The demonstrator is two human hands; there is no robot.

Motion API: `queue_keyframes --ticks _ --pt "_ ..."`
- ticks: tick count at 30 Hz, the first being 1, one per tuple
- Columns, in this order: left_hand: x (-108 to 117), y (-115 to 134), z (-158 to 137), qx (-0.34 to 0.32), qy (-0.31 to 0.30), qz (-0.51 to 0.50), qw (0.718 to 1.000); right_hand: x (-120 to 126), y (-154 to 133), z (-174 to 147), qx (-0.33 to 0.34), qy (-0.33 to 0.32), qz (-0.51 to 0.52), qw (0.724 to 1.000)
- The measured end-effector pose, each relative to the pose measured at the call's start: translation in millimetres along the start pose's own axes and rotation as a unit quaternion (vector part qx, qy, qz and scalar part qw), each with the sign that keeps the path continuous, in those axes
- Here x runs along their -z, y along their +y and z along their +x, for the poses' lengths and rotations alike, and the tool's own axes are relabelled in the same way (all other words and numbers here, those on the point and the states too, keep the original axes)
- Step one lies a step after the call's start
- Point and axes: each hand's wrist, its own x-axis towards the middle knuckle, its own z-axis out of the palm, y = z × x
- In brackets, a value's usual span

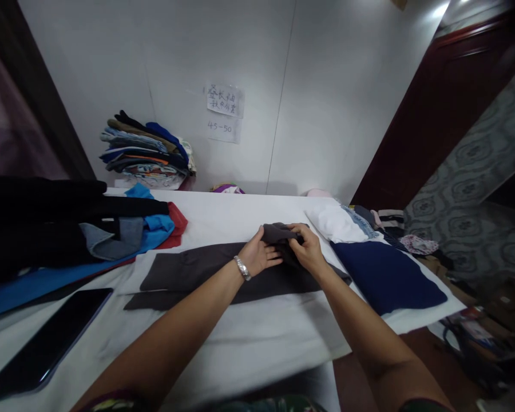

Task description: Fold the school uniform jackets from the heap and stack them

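Observation:
A dark grey garment (189,268) lies across the white-covered table, with two long parts, legs or sleeves, stretching to the left. Its right part is bunched up between my hands. My left hand (260,256), with a silver band at the wrist, holds the edge of the bunched cloth between the thumb and the stretched fingers. On the other side of the bunch, my right hand (309,250) pinches the fabric with bent fingers. Folds hide some fingertips and the garment's exact kind.
Folded clothes (148,151) are stacked against the wall. Black, blue and red clothes (47,229) heap at left, behind a phone (47,340). A navy folded garment (390,274) and a white one (337,223) lie at right. Paper signs (224,113) hang on the wall.

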Motion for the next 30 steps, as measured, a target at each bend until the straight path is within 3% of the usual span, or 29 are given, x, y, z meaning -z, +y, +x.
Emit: queue_keyframes --ticks 3,9,12,18,20,22,25,27,30 --pt "-3 -4 17 -0.01 -0.015 -0.001 1.0 3 -7 0 0.033 0.004 0.001 0.999" --pt "22 11 25 -0.024 0.129 0.014 0.991 -5 -12 -23 0.071 -0.091 -0.033 0.993" --pt "35 23 23 -0.051 0.147 -0.027 0.987 -18 -19 -40 0.078 -0.115 -0.026 0.99" --pt "67 11 7 -0.001 0.202 -0.006 0.979 -37 -18 -65 0.077 -0.301 0.026 0.95" --pt "72 6 3 -0.014 0.226 0.001 0.974 -34 -14 -64 0.069 -0.284 0.055 0.955" --pt "70 4 1 -0.036 0.238 0.003 0.971 -27 -11 -55 0.055 -0.216 0.059 0.973" --pt "62 3 3 -0.065 0.237 0.019 0.969 -21 -3 -33 0.041 -0.144 0.001 0.989" --pt "61 2 4 -0.073 0.258 0.107 0.957 -23 9 -20 0.011 -0.152 -0.075 0.986" --pt "72 0 4 -0.059 0.328 0.271 0.903 -35 36 -15 -0.097 -0.259 -0.18 0.944"
